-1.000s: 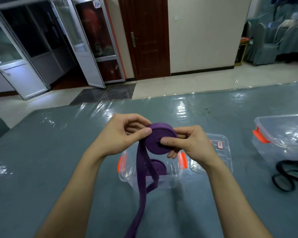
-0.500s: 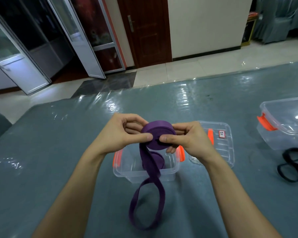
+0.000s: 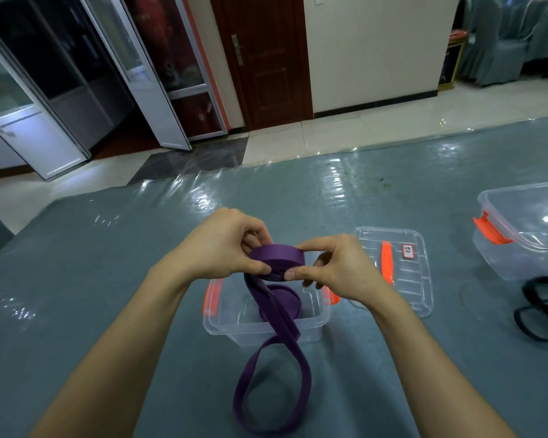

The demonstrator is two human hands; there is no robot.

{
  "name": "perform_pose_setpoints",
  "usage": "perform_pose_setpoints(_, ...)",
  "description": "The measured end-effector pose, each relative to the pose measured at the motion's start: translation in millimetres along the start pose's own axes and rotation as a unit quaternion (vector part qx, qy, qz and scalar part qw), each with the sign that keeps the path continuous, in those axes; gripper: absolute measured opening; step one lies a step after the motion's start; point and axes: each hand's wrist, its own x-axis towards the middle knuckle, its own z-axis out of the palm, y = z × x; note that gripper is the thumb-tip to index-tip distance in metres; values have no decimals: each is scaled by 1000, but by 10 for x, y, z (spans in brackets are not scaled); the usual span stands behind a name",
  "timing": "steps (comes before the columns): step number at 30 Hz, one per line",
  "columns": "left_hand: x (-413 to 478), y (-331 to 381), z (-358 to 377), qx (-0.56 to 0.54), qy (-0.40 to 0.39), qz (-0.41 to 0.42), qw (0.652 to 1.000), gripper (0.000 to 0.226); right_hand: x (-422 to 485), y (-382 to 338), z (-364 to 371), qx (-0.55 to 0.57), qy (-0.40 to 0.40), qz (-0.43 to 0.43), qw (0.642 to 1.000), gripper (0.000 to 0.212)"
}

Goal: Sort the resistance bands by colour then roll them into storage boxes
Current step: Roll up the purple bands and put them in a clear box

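Both hands hold a partly rolled purple resistance band [image 3: 277, 259] just above an open clear storage box [image 3: 225, 324] with orange latches. My left hand [image 3: 222, 248] pinches the roll's left side and my right hand [image 3: 332, 270] pinches its right side. The band's loose tail hangs down over the box's front wall and ends in a loop on the table. A second purple roll [image 3: 290, 303] lies inside the box, partly hidden by the tail.
The box's clear lid [image 3: 405, 279] lies just right of it. Another clear box [image 3: 519, 235] with an orange latch stands at the far right, with a black band [image 3: 541, 311] lying in front of it. The table [image 3: 92, 279] has a shiny grey-blue cover.
The roll has grown and the loose tail has shortened; its end loop has been drawn up the table toward the box. The roll now lies flatter between my fingers.
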Motion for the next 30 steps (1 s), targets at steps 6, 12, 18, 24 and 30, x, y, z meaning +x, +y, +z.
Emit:
perform_pose_setpoints(6,75,43,-43,106,-4,14,994,30,71,-8,55,-64,8,-30,997,56)
perform_pose_setpoints(12,136,27,-32,104,-12,41,994,30,110,-24,116,-94,31,-79,992,34)
perform_pose_setpoints(18,-25,-232,47,-231,32,-5,972,40,88,-51,40,139,20,-52,989,30)
perform_pose_setpoints(24,-114,-226,278,-334,116,6,935,47,101,-112,-48,290,39,-57,954,30)
perform_pose_setpoints(30,-100,-177,213,-334,159,3,929,45,89,-64,153,356,45,-37,933,29)
